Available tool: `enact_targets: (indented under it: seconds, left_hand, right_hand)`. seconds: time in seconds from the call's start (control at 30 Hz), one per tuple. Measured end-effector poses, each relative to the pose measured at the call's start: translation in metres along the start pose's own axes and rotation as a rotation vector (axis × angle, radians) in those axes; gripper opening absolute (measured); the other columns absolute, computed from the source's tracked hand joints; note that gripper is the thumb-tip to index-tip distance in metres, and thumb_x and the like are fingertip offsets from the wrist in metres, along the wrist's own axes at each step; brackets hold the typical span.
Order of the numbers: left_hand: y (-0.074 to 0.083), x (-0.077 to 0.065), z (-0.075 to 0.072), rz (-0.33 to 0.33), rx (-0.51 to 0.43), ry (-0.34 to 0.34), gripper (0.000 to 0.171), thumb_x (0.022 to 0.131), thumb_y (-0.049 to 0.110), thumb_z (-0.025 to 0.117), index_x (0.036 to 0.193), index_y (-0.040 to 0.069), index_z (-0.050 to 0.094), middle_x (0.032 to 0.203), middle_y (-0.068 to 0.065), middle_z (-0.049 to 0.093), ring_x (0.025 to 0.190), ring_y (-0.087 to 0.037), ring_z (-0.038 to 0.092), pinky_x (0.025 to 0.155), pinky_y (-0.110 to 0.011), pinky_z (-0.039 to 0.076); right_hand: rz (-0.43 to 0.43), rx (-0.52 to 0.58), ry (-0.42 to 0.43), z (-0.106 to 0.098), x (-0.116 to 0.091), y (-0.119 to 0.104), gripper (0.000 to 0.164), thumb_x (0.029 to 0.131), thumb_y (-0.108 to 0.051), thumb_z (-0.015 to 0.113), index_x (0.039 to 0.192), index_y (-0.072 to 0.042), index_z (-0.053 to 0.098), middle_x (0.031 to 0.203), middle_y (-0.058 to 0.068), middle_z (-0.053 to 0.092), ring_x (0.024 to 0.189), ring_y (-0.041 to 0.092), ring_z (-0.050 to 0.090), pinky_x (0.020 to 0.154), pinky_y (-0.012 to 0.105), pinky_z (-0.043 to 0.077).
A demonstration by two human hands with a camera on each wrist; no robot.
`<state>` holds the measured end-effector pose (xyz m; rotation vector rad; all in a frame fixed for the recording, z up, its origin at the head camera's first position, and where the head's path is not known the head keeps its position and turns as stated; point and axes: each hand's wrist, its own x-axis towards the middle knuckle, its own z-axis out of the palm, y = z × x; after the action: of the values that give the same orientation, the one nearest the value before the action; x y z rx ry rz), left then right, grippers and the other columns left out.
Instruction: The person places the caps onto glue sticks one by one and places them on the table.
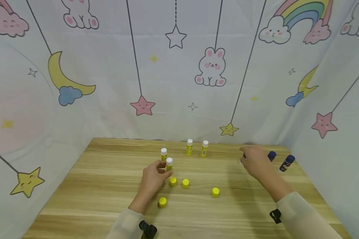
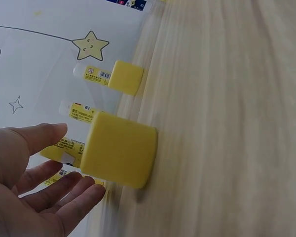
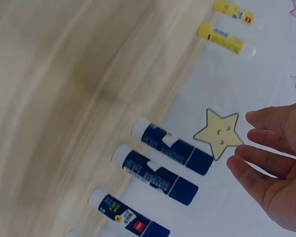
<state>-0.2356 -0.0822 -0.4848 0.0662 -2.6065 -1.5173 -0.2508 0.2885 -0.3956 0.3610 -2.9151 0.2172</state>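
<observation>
My left hand (image 1: 154, 177) reaches around a yellow glue stick (image 1: 169, 162) with a white top. In the left wrist view, the thumb and fingers (image 2: 81, 197) are spread on either side of a yellow-labelled stick (image 2: 69, 147), whose near end is hidden behind a large yellow cap (image 2: 121, 149). Another glue stick (image 1: 164, 152) stands just behind. Over at the right, my right hand (image 1: 255, 161) hovers beside the dark blue glue sticks (image 1: 286, 163). The right wrist view has its fingers (image 3: 251, 168) extended near the cap end of a blue stick (image 3: 172, 146), nothing between them.
Two more yellow glue sticks (image 1: 189, 147) stand near the back edge of the wooden table (image 1: 107, 186). Several loose yellow caps (image 1: 185, 183) lie across the middle, one cap (image 1: 215, 192) further right. A patterned white cloth (image 1: 113, 66) hangs behind the table and along its sides.
</observation>
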Motion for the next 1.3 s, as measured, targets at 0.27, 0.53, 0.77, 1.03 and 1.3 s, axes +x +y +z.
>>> enact_targets:
  seconds: [0.27,0.53,0.77,1.03,1.3]
  left_hand:
    - [0.004,0.004,0.005,0.017,-0.013,0.007,0.040,0.085,0.020,0.084,0.121,0.008,0.070,0.111,-0.008,0.073,0.095,-0.023,0.071,0.082,-0.040,0.060]
    - [0.000,0.009,0.008,0.026,-0.003,0.020,0.035,0.087,0.018,0.083,0.118,0.008,0.072,0.109,-0.008,0.074,0.094,-0.024,0.072,0.081,-0.039,0.061]
    - [-0.006,0.014,0.010,0.011,-0.029,-0.003,0.034,0.087,0.017,0.083,0.118,0.008,0.072,0.110,-0.008,0.075,0.098,-0.026,0.072,0.086,-0.041,0.060]
    - [-0.010,0.017,0.013,0.002,-0.104,-0.011,0.037,0.085,0.014,0.084,0.120,0.009,0.072,0.111,-0.009,0.075,0.102,-0.026,0.072,0.093,-0.044,0.057]
    - [-0.013,0.017,0.016,0.008,-0.143,-0.011,0.038,0.086,0.011,0.082,0.122,0.007,0.071,0.115,-0.012,0.074,0.107,-0.029,0.070,0.097,-0.046,0.055]
  right_hand:
    - [-0.010,0.041,0.038,0.014,-0.025,-0.024,0.036,0.095,-0.013,0.072,0.127,0.001,0.066,0.122,0.021,0.069,0.111,0.043,0.065,0.091,0.057,0.054]
    - [-0.001,0.084,0.015,0.021,-0.038,-0.045,0.037,0.094,-0.015,0.073,0.127,-0.001,0.067,0.124,0.020,0.069,0.113,0.043,0.064,0.093,0.057,0.053]
    - [-0.021,0.062,0.056,0.036,-0.041,-0.056,0.035,0.091,-0.017,0.077,0.123,-0.003,0.070,0.118,0.016,0.072,0.110,0.037,0.068,0.093,0.053,0.055]
    - [-0.007,0.125,0.036,0.042,-0.044,-0.072,0.034,0.091,-0.016,0.077,0.122,-0.006,0.071,0.121,0.014,0.072,0.114,0.035,0.066,0.097,0.051,0.053]
    - [0.005,0.143,0.046,0.047,-0.049,-0.079,0.035,0.090,-0.017,0.078,0.123,-0.007,0.071,0.122,0.013,0.071,0.114,0.035,0.067,0.097,0.050,0.054]
